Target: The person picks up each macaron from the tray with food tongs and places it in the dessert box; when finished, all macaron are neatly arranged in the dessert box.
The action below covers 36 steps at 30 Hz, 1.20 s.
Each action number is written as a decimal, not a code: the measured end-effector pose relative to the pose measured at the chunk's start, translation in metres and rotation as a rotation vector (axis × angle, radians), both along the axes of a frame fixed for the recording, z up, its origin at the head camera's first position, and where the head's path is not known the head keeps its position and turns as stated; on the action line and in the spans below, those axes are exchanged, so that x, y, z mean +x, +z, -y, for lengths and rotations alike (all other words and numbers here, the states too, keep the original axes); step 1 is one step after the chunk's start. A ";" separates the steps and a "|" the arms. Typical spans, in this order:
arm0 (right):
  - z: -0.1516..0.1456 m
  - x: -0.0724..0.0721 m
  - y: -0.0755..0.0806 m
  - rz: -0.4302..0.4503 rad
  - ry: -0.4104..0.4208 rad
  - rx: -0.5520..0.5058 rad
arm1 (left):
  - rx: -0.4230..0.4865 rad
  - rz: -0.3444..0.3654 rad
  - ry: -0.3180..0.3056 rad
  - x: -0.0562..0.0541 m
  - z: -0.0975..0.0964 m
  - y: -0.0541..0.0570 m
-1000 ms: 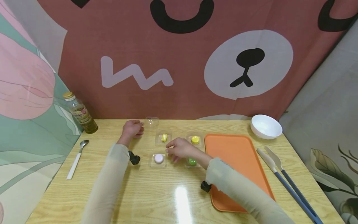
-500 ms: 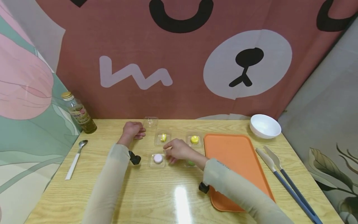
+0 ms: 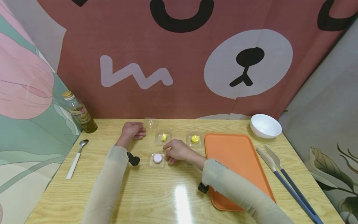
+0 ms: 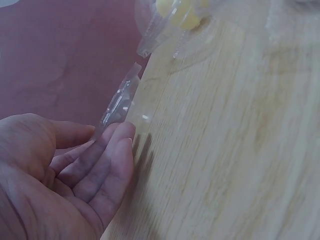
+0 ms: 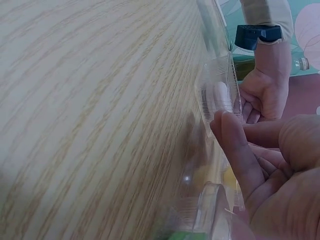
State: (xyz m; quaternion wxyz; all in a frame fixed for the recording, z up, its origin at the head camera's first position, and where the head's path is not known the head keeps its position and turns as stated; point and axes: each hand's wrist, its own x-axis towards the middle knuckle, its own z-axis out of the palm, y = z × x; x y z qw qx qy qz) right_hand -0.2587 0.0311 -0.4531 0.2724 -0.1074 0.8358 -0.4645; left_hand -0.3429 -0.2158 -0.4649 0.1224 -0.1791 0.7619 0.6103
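Note:
In the head view my left hand is at the back of the table beside an empty clear plastic box. The left wrist view has its thumb and fingertips pinching a corner of that box. My right hand, fingers fairly straight, touches the near-left clear box with a lilac macaron; the right wrist view puts its fingertips at that box's edge. Behind it lies a boxed yellow macaron on its side. Another yellow macaron lies flat. The right wrist mostly hides a green macaron.
An orange tray lies right of the boxes, under the right forearm. Beyond it are a white bowl and blue-handled tongs. A bottle and a white-handled spoon are at the left.
My right hand has moved slightly left, and the lilac macaron's box has shifted a little left with it. My left hand has edged right toward the empty box. The green macaron is now mostly covered.

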 end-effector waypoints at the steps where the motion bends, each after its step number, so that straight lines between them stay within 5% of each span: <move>1: 0.000 0.000 0.000 0.004 -0.002 -0.001 | 0.002 -0.002 0.001 0.000 0.000 0.000; 36: -0.001 -0.006 -0.004 0.019 -0.009 -0.027 | 0.046 -0.014 0.005 0.001 0.000 0.006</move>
